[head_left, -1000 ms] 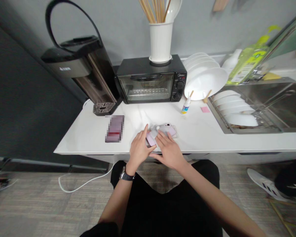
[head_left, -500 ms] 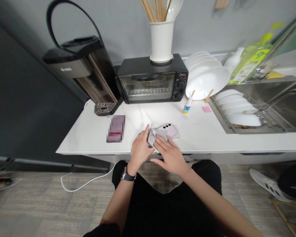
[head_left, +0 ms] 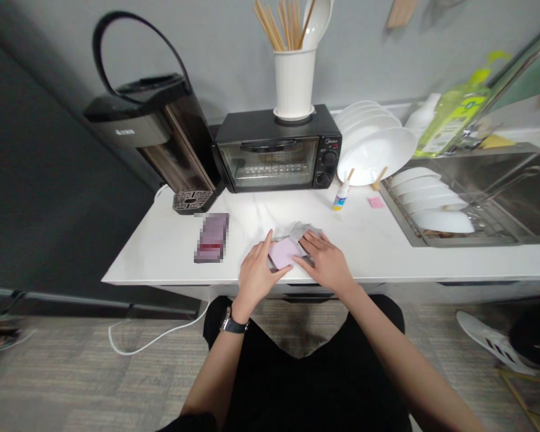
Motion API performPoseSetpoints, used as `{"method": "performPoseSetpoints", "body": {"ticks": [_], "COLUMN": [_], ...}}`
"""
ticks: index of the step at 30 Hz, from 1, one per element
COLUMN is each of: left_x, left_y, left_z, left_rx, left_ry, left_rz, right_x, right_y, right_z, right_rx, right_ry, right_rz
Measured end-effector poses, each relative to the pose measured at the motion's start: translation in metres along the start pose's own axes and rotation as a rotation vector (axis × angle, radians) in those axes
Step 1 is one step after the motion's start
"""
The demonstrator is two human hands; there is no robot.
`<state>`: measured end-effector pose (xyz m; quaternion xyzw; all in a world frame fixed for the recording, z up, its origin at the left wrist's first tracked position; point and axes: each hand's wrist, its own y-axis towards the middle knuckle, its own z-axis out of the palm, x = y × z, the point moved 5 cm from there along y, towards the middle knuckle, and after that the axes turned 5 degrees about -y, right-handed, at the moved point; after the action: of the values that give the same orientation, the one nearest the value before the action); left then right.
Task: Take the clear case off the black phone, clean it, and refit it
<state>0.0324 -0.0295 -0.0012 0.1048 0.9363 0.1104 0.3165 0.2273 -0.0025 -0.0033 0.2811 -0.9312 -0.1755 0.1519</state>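
A pale lilac phone point(head_left: 283, 252) lies back up near the counter's front edge. At its left end, my left hand point(head_left: 256, 270) grips it, with thumb and forefinger along opposite edges. A crumpled light grey cloth point(head_left: 301, 230) covers the phone's right end, where the cameras are hidden. My right hand point(head_left: 326, 262) presses this cloth with its fingers, and its thumb lies by the near edge of the phone. Something thin shows beneath the phone; I cannot make out what it is.
A blurred purple object point(head_left: 212, 237) lies to the left. Behind stand a water dispenser point(head_left: 180, 144), a toaster oven point(head_left: 274, 159) and a small bottle point(head_left: 341, 197). A pink sticky note point(head_left: 375, 203), white plates point(head_left: 378, 150) and a sink point(head_left: 450, 241) are on the right.
My right hand has slid the cloth from the phone's middle toward its right end. The lilac back is now uncovered in the middle, and the cameras are covered. My left hand stays in place.
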Motion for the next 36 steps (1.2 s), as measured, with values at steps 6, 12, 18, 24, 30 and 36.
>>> {"method": "performPoseSetpoints", "body": {"ticks": [6,12,18,24,30,36], "left_x": [-0.001,-0.001,0.000,0.000,0.000,0.001], "left_y": [0.001,0.001,0.001,0.001,0.001,0.001], "left_z": [-0.001,-0.001,0.000,0.000,0.000,0.000], "left_rx": [0.007,-0.007,0.010,0.002,-0.001,0.014], "left_ry": [-0.002,0.021,0.025,0.026,0.032,0.018], "left_rz": [-0.015,0.010,-0.001,0.009,0.018,0.011], "right_x": [-0.008,-0.029,-0.032,-0.018,-0.020,-0.018], "right_y": [-0.002,-0.009,0.004,0.006,0.009,0.008], "right_z": [-0.006,-0.014,-0.018,-0.010,-0.008,-0.012], "right_rx": [-0.040,-0.053,0.010,0.065,0.101,0.077], "right_ry": [0.033,0.017,-0.011,0.012,0.009,-0.018], "right_rz": [-0.039,-0.039,-0.046,-0.102,-0.129,-0.091]}}
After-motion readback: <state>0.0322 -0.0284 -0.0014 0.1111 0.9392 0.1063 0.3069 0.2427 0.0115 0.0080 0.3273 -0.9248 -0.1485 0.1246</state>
